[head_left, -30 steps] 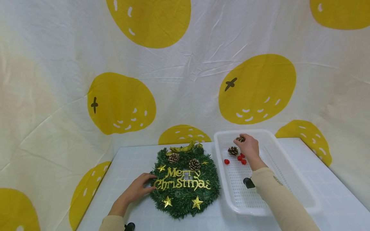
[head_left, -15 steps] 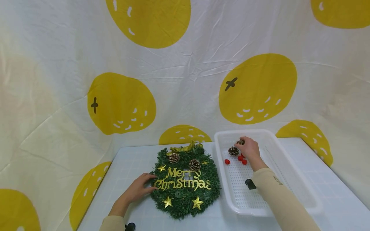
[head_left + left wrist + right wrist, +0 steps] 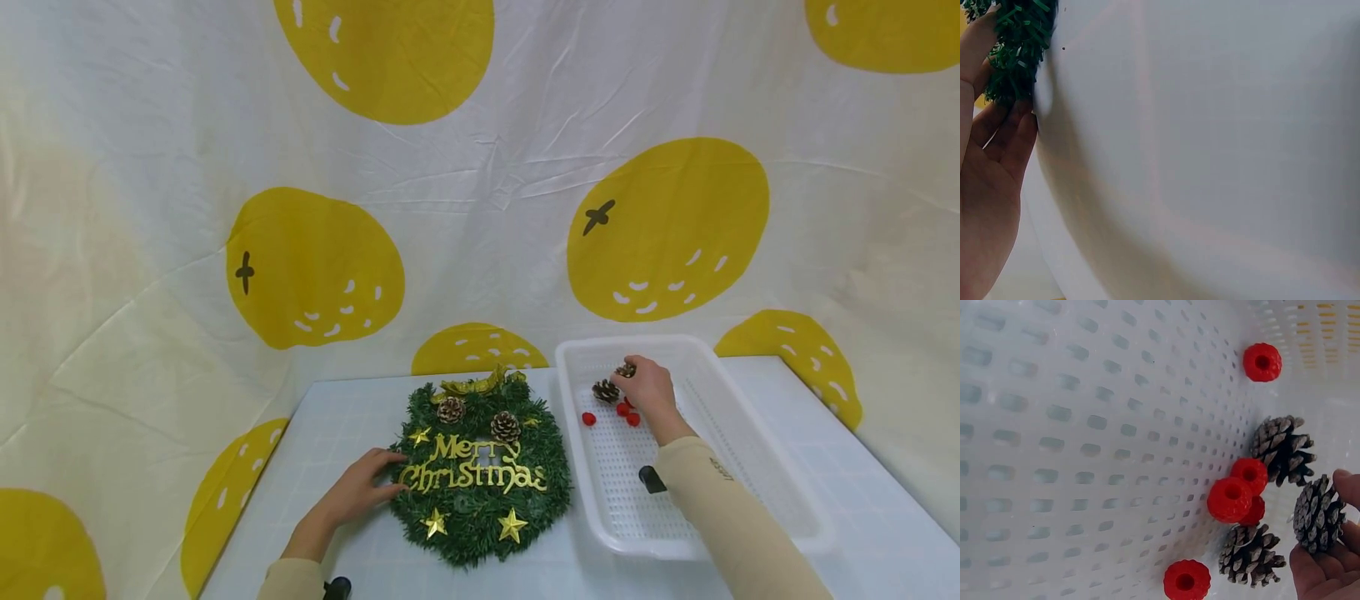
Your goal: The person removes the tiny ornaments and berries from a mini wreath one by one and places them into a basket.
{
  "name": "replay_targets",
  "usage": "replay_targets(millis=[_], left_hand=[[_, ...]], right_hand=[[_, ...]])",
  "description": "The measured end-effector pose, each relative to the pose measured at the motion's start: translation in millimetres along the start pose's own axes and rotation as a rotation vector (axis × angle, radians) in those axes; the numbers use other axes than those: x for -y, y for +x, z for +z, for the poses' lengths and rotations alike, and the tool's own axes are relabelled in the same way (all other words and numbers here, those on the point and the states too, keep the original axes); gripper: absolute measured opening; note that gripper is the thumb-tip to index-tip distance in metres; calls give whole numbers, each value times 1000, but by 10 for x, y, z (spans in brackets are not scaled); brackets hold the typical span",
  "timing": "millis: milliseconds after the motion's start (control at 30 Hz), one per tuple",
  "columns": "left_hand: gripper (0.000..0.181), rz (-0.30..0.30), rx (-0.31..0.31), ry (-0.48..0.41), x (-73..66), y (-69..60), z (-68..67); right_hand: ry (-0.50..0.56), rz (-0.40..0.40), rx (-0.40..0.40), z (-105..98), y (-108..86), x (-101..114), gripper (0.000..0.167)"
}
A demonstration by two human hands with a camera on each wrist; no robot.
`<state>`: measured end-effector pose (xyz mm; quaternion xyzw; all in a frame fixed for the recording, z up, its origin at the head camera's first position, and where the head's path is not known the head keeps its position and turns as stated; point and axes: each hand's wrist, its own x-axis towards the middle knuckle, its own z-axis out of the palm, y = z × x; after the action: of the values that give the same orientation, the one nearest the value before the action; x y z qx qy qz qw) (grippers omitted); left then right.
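My left hand [image 3: 358, 490] holds the left edge of a green Christmas wreath [image 3: 461, 546]; in the left wrist view its fingers [image 3: 1019, 147] are against the greenery [image 3: 1019, 47]. Gold "Merry Christmas" lettering [image 3: 472, 477], gold stars [image 3: 512, 527], two pine cones [image 3: 451, 411] and a gold bow [image 3: 472, 387] decorate it. Over the far part of a white basket [image 3: 750, 483], my right hand [image 3: 649, 388] pinches a pine cone [image 3: 1319, 514] between thumb and fingers. Two more pine cones [image 3: 1282, 450] and several red berry-like pieces [image 3: 1230, 500] lie below in the basket; the hand partly hides them in the head view.
The basket, with perforated floor and raised walls, stands right of the wreath on a white table [image 3: 330, 417]. Behind the table hangs a pale cloth [image 3: 480, 250] with large yellow fruit prints. A black wrist camera [image 3: 652, 478] shows beside the right sleeve.
With the pine cone in its grip, my right hand has moved slightly down and toward me, then stayed almost still. The left hand and the wreath have not visibly moved.
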<state>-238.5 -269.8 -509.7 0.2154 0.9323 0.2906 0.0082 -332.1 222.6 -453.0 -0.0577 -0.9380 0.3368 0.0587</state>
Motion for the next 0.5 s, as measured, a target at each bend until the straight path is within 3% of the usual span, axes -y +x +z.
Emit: replay_targets(millis=[500], left_hand=[[50, -12, 2, -1, -10, 0, 1]], right_hand=[[9, -2, -8, -55, -35, 22, 54]])
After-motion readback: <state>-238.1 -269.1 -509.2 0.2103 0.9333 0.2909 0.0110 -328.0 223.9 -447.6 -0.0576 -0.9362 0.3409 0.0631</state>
